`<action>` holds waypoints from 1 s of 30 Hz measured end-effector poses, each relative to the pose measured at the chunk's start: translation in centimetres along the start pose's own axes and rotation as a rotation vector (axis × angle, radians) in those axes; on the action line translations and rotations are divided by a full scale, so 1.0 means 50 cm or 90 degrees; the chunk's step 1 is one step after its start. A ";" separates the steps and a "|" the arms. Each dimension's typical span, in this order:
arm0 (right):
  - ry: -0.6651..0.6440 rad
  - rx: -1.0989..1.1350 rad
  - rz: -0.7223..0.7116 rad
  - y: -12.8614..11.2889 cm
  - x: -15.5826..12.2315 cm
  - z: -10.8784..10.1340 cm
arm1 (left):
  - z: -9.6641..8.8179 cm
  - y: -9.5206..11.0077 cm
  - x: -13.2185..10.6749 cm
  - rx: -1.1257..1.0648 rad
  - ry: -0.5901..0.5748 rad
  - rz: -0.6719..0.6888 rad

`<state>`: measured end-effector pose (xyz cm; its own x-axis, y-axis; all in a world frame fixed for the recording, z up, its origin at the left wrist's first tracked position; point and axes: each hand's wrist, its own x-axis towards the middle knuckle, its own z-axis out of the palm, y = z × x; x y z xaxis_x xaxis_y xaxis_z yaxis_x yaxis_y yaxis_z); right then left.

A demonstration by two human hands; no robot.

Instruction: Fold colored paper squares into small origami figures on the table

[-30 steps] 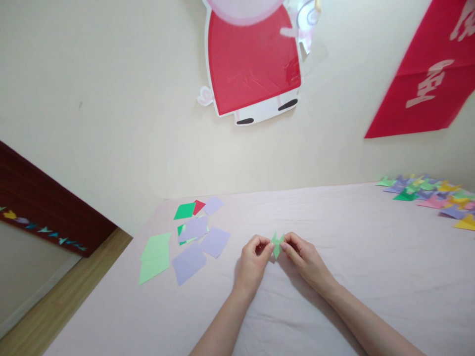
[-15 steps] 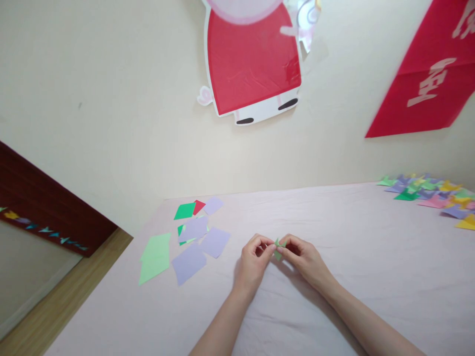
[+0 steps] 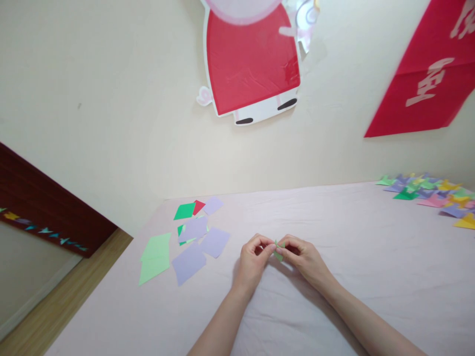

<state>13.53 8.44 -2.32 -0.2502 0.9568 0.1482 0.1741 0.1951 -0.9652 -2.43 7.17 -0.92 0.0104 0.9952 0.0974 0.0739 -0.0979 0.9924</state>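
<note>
Between my two hands is a small piece of folded light green paper (image 3: 278,256), mostly hidden by my fingers. My left hand (image 3: 254,259) pinches its left side between thumb and fingertips. From the other side my right hand (image 3: 302,257) pinches it too, the two sets of fingertips almost touching. Left of my hands lie flat paper sheets: purple ones (image 3: 189,263), light green ones (image 3: 155,259), a green one (image 3: 184,211) and a red one (image 3: 198,206).
Several folded paper figures (image 3: 434,200) in mixed colours stand in rows at the far right of the pink cloth (image 3: 315,217). Behind it rises a wall with a red cartoon cutout (image 3: 254,59) and a red banner (image 3: 426,84). The cloth's left edge drops toward a wooden floor (image 3: 70,296).
My fingertips have shifted very slightly on the folded green paper, and its upper tip shows a little less. The loose sheets and the folded figures stay where they were.
</note>
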 end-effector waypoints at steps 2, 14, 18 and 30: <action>0.006 0.011 0.009 -0.001 0.000 0.001 | 0.001 -0.002 0.000 -0.011 0.003 -0.004; -0.003 0.086 0.037 -0.002 0.001 0.001 | 0.012 -0.018 -0.005 -0.071 0.034 -0.034; -0.012 0.046 0.029 -0.002 -0.001 0.003 | 0.019 -0.019 -0.010 -0.068 0.042 -0.044; 0.039 0.013 0.010 -0.012 -0.002 0.001 | 0.022 0.004 -0.027 0.139 0.013 -0.013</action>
<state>13.39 8.24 -1.79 -0.1891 0.9711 0.1457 0.1585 0.1766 -0.9714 -1.33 5.79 -0.92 -0.0135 0.9965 0.0819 0.2877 -0.0746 0.9548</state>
